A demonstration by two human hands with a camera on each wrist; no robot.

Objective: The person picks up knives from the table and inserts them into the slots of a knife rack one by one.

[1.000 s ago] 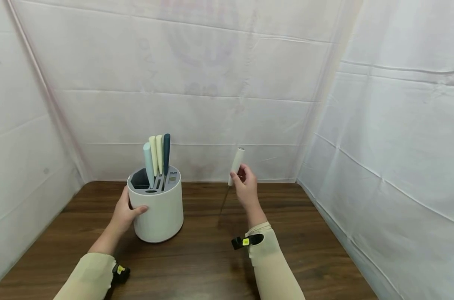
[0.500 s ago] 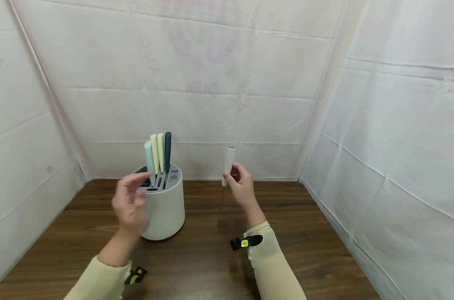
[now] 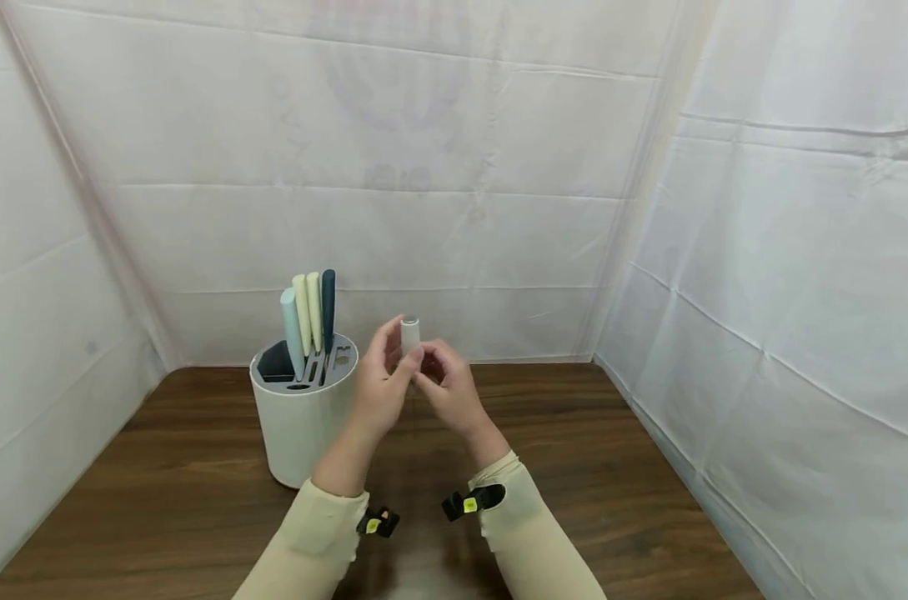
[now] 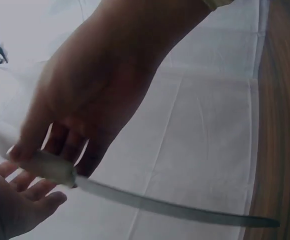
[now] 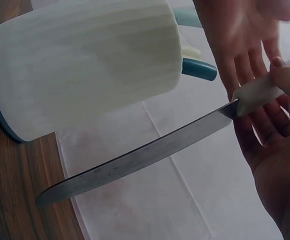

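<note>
Above the table, your right hand (image 3: 449,392) and left hand (image 3: 382,387) both grip the knife (image 5: 150,152) by its white handle; it looks light, rigid, sharp-edged, so hold the handle only.

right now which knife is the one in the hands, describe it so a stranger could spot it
Start at the white round knife block on the brown table. Just right of it, both hands meet above the table around a knife. Unlike the three knives standing in the block, it is out, with a white handle and a long bare steel blade.
</note>
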